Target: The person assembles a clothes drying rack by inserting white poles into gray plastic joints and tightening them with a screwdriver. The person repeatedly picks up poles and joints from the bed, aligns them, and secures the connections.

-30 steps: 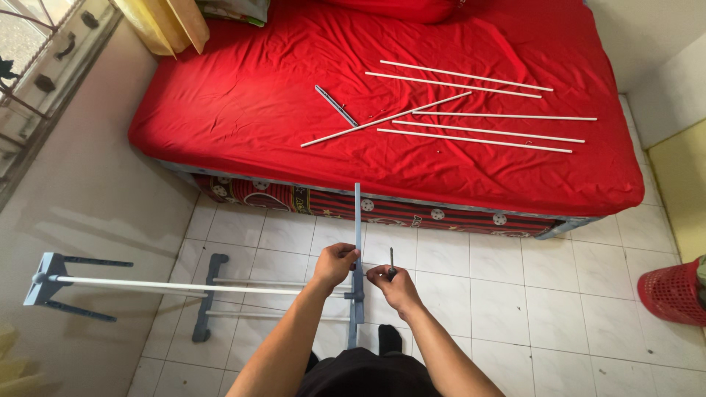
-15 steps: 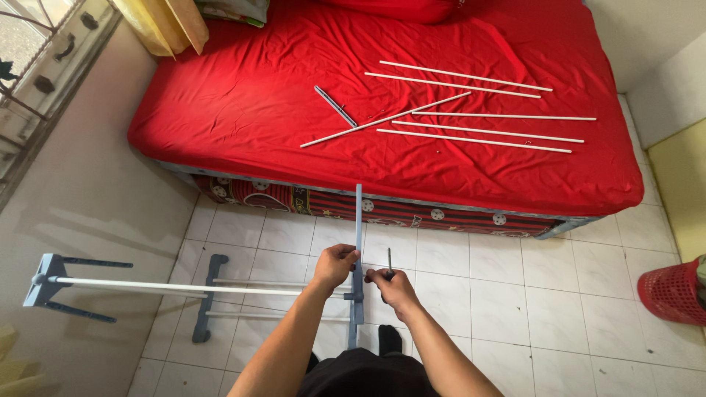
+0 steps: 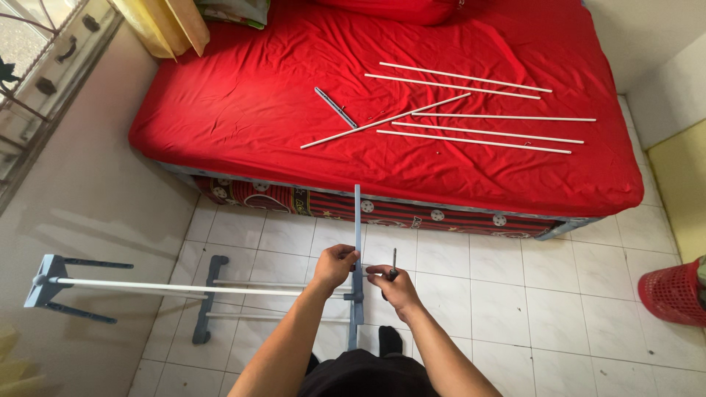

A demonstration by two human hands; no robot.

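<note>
**Both hands at the grey upright of a half-built rack**

The left hand (image 3: 334,266) wraps its fingers around the grey upright bar (image 3: 357,242), which stands over the white tiled floor (image 3: 478,294) near the person's body, its top end reaching towards the bed. The right hand (image 3: 395,285) sits just right of that bar, fingers curled together around a dark screwdriver (image 3: 393,263) whose shaft points up and away; its forefinger reaches towards the bar.

A long white rod (image 3: 176,287) runs left from the upright to a grey end piece (image 3: 45,283) with dark feet near the left wall. A second grey crosspiece (image 3: 209,298) lies on the tiles beneath it.

Farther off, the bed with its red sheet (image 3: 243,110) carries several loose white rods (image 3: 478,140) laid roughly parallel, one lying at a slant, and a short grey bar (image 3: 335,107) to their left. A red basket (image 3: 673,292) stands at the right edge of the floor.
</note>
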